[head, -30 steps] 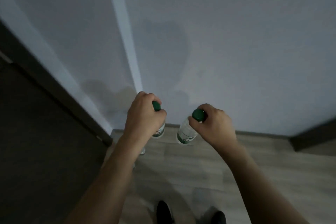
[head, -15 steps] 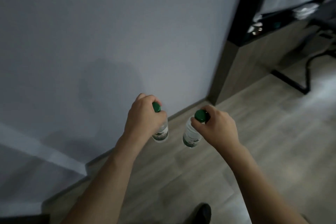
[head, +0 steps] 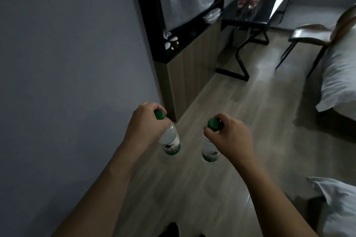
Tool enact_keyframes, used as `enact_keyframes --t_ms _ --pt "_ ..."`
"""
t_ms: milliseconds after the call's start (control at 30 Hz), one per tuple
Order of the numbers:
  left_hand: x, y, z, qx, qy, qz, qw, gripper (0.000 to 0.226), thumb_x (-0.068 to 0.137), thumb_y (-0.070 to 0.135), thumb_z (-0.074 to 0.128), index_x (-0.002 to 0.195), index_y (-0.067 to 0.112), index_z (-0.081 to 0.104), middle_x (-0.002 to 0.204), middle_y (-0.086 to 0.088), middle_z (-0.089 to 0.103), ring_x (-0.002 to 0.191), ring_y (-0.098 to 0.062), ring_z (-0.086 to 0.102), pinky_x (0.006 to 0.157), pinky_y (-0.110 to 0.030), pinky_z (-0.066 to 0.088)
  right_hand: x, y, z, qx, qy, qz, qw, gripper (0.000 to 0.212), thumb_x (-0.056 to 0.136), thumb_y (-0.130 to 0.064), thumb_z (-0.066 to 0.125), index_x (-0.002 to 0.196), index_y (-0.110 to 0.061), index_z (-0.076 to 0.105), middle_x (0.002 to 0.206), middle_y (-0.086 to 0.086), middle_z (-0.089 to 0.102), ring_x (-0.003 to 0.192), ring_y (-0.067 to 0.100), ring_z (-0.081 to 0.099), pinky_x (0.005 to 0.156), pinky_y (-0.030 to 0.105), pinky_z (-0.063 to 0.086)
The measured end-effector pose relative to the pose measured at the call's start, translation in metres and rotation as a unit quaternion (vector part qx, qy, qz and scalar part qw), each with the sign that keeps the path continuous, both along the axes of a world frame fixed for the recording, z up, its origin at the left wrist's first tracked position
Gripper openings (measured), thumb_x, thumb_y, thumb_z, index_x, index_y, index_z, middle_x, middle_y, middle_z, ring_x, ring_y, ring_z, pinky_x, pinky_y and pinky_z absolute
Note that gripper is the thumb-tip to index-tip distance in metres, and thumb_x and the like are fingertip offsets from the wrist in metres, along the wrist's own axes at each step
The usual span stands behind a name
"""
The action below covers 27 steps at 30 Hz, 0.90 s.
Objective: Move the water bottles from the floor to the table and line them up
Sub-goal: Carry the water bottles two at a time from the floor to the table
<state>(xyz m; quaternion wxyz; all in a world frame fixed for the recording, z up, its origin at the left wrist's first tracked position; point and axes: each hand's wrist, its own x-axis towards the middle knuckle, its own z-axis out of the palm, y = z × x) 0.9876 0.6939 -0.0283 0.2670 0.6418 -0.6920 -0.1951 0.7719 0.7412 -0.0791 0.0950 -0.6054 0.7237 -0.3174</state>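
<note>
I hold two clear water bottles with green caps and green labels, both hanging above the wooden floor. My left hand point(head: 145, 123) grips the neck of the left bottle point(head: 170, 141). My right hand point(head: 231, 137) pinches the right bottle point(head: 209, 149) just under its cap. The two bottles hang upright, about a hand's width apart. A dark glossy table point(head: 269, 8) stands far ahead at the upper right, with a vase of red and white flowers on it.
A grey wall fills the left side. A wood-fronted cabinet point(head: 192, 59) with a black top and small items juts out ahead. A chair point(head: 316, 34) stands by the table, and white bedding point(head: 341, 75) lies along the right. The floor point(head: 260, 102) runs between them.
The view has swung right from the wall corner to the room, bringing the cabinet, table, chair and bed into sight. Both hands keep the same grip on the bottles.
</note>
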Motion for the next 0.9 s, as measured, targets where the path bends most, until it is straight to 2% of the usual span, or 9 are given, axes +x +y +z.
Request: enact_keyframes --t_ms 100,433,633,833,900 --pt "-0.029 -0.020 0.002 0.000 -0.005 -0.026 1.000 0.014 0.073 0.022 0.071 0.083 0.030 0.067 0.097 0.005 0.060 0.085 -0.010 0.058 0.061 -0.019 0.040 -0.028 -0.007 0.002 0.002 -0.006 -0.029 1.000 0.022 0.073 -0.044 0.063 0.085 -0.025 0.063 0.066 -0.008 0.059 0.060 0.013 0.055 0.053 0.024 0.039" --pt "-0.099 -0.112 -0.010 0.012 -0.009 -0.073 0.997 0.013 0.073 0.020 0.068 0.082 0.029 0.067 0.094 0.008 0.058 0.083 -0.005 0.056 0.062 -0.021 0.040 -0.089 -0.080 -0.006 0.025 -0.032 -0.074 0.996 0.020 0.073 -0.044 0.064 0.082 -0.026 0.061 0.066 -0.009 0.060 0.060 0.012 0.057 0.055 0.027 0.048" --pt "-0.136 -0.205 -0.028 0.028 0.004 -0.092 0.995 0.013 0.073 0.020 0.069 0.085 0.026 0.068 0.094 0.010 0.056 0.084 -0.003 0.055 0.062 -0.019 0.041 -0.124 -0.167 -0.019 0.032 -0.027 -0.084 0.996 0.020 0.071 -0.045 0.064 0.080 -0.027 0.060 0.065 -0.009 0.060 0.060 0.013 0.057 0.055 0.028 0.048" --pt "-0.185 -0.311 -0.042 0.047 0.004 -0.105 0.993 0.011 0.075 0.019 0.067 0.084 0.025 0.068 0.095 0.009 0.055 0.084 -0.010 0.056 0.061 -0.020 0.042 -0.162 -0.270 -0.023 0.051 -0.005 -0.104 0.993 0.023 0.071 -0.048 0.064 0.084 -0.029 0.060 0.067 -0.010 0.060 0.062 0.015 0.057 0.055 0.027 0.045" --pt "-0.199 -0.345 -0.041 0.046 -0.001 -0.112 0.993 0.010 0.076 0.020 0.067 0.084 0.025 0.068 0.095 0.009 0.054 0.084 -0.010 0.055 0.060 -0.016 0.039 -0.173 -0.300 -0.021 0.050 -0.009 -0.112 0.992 0.023 0.072 -0.047 0.066 0.085 -0.028 0.061 0.068 -0.009 0.060 0.063 0.016 0.058 0.056 0.028 0.046"
